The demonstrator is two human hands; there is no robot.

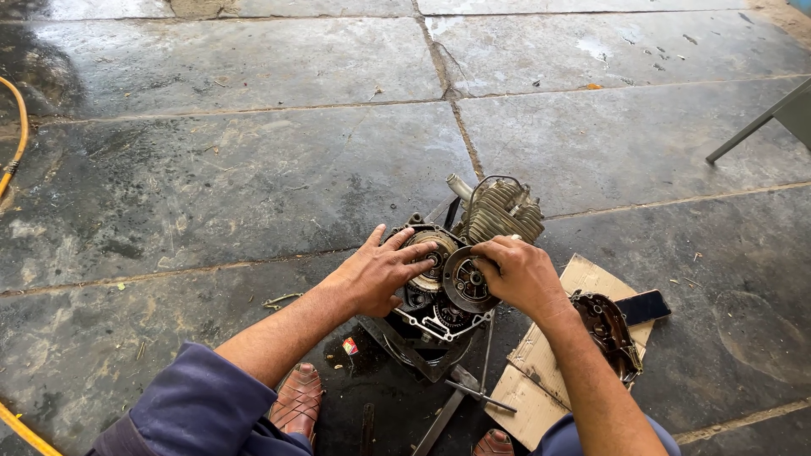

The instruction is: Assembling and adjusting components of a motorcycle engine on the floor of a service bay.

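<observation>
While the small engine (460,262) sits opened on its side on the stone floor (253,169), a round disc-shaped part (465,283) is being held at the open crankcase, so the step in hand is judged to be work on the clutch side: a disc being seated or lifted off, which of the two cannot be told. Right hand (519,274): grip closed around the rim of the disc, fingers curled over its top edge. Left hand (380,272): fingers spread, laid flat on the neighbouring round assembly (431,253), apparently to steady it; nothing is pinched. The disc is located just in front of the finned cylinder (503,211), over the exposed gears. Next move, as judged: the disc has to be kept square to its shaft and the engine held steady by the left hand, since a tilted disc could bind. Count: one engine, one disc in hand, one side cover (608,329) laid inside-up on one sheet of cardboard (541,380), one dark flat phone-like object (644,306) at the cardboard's edge, one T-shaped tool (481,393) beside the engine stand, two sandalled feet (297,401) partly seen, one yellow hose (17,135) at the left edge, one grey metal leg (752,131) at the right edge. The floor is seen to be oil-stained around the engine.
</observation>
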